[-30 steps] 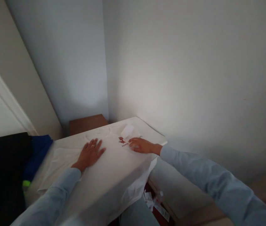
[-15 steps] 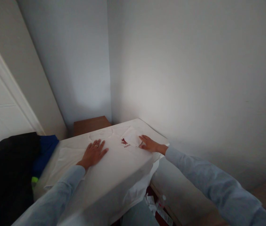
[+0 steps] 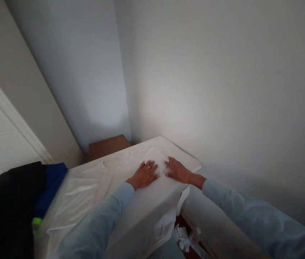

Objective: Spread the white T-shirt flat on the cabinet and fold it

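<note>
A white shirt [image 3: 131, 201] is spread over a white board, its neckline toward the far edge and its lower part hanging over the near side. My left hand [image 3: 144, 174] lies on the cloth with fingers spread, a ring on one finger. Just right of it, my right hand [image 3: 178, 170] rests on the shirt near a sleeve [image 3: 154, 154], fingers apart. A small gap separates the two hands. The red print is hidden, apparently beneath my left hand.
Dark clothing [image 3: 9, 205] and a blue garment [image 3: 51, 183] lie at the left. Behind the board stands a brown wooden surface [image 3: 109, 145] in the wall corner. Crumpled pale items [image 3: 183, 239] sit below the board.
My left hand has slid right across the shirt, over the red print and close to my right hand. My right hand stays near the sleeve. The view has shifted slightly.
</note>
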A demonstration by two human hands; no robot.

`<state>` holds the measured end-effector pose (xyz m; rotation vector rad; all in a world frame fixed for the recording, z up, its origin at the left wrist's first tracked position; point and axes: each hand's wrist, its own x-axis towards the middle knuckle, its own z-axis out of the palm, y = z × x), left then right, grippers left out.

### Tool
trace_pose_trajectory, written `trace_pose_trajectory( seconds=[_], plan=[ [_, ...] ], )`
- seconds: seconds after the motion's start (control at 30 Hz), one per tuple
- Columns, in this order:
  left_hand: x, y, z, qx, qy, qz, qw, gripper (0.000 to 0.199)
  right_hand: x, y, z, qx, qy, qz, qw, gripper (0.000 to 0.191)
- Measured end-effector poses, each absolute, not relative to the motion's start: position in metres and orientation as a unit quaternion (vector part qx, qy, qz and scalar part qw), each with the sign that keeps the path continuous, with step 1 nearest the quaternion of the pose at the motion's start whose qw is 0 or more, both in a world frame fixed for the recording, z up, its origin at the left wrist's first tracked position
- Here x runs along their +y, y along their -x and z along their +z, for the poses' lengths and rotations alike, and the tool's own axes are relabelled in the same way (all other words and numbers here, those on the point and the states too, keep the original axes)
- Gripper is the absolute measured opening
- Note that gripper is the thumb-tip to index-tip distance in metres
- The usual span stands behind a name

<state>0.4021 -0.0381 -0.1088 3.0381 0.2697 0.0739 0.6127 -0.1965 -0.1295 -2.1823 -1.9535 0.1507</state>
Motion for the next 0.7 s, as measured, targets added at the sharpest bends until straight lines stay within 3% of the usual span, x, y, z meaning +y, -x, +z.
trace_pose_trajectory(
  seconds=[0.2, 0.4, 0.7],
  plan=[
    [-0.011, -0.378, -0.119, 0.085, -0.995, 0.015, 0.044, 0.061, -0.207, -0.619, -0.134, -0.66, 0.743, 0.066, 0.09, 0.078],
    [-0.01, -0.366, -0.12, 0.141, -0.989, 0.028, 0.022, 0.066, -0.208, -0.619, -0.133, -0.661, 0.74, 0.069, 0.102, 0.089],
    [-0.017, -0.366, -0.117, 0.202, -0.975, 0.062, 0.074, 0.073, -0.212, -0.625, -0.138, -0.677, 0.73, 0.026, 0.086, 0.079]
  ],
)
